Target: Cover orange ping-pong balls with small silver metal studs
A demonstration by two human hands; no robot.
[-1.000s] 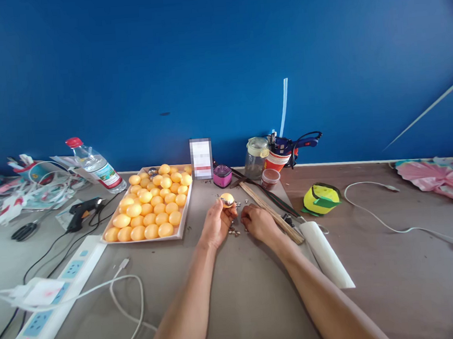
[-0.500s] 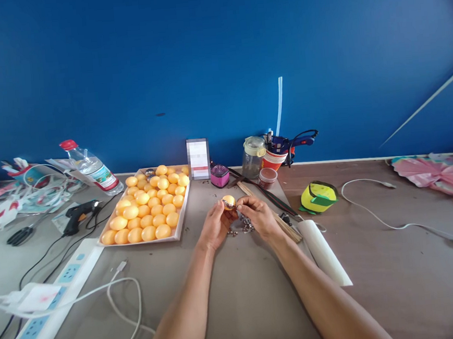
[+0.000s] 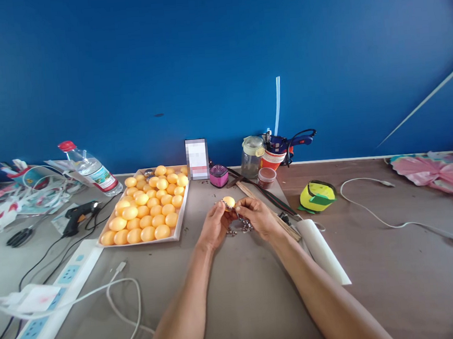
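Note:
An orange ping-pong ball [image 3: 228, 203] sits in the fingers of my left hand [image 3: 214, 225], with something dark and shiny along its lower left side. My right hand [image 3: 257, 217] is pinched against the ball's right side; whatever its fingertips hold is too small to make out. Below and between the hands, small shiny silver pieces [image 3: 247, 224] lie on the table, partly hidden by my fingers. To the left stands a shallow white tray [image 3: 179, 226] full of similar orange balls, with one silvery item at its far end.
A power strip [image 3: 63, 287], white cable and glue gun [image 3: 77, 218] lie left, near a tilted water bottle [image 3: 101, 174]. Behind my hands stand a purple box [image 3: 219, 176], clear jar [image 3: 252, 157] and red-white cup [image 3: 272, 160]. A white roll [image 3: 323, 250] and yellow-green object [image 3: 318, 197] lie right.
The view has shifted very slightly. Both hands stay at the ball, with only a small change in the fingers and the ball's dark, shiny part.

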